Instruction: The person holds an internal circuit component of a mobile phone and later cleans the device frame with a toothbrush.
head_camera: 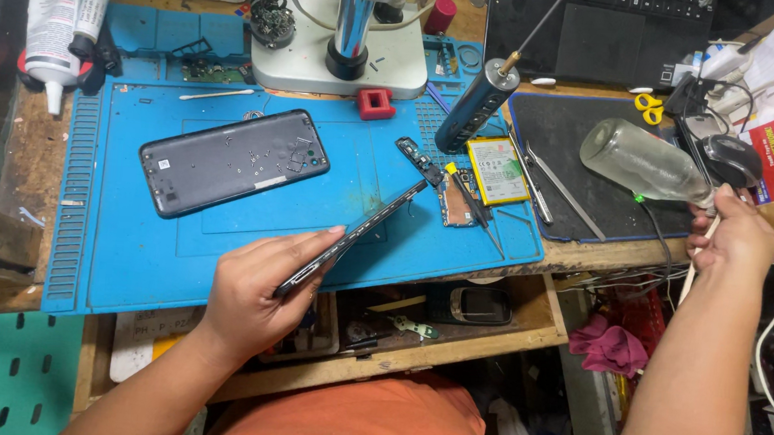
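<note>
Black phone frame (352, 238) sits edge-up in your left hand (259, 295), fingers closed around it above the blue mat (217, 240). Your right hand (730, 240) grips the clear bottle (644, 163), tilted on its side.

Wooden bench (35, 135); blue mat (217, 240), black pad (571, 140), microscope base (340, 64) on it.
</note>
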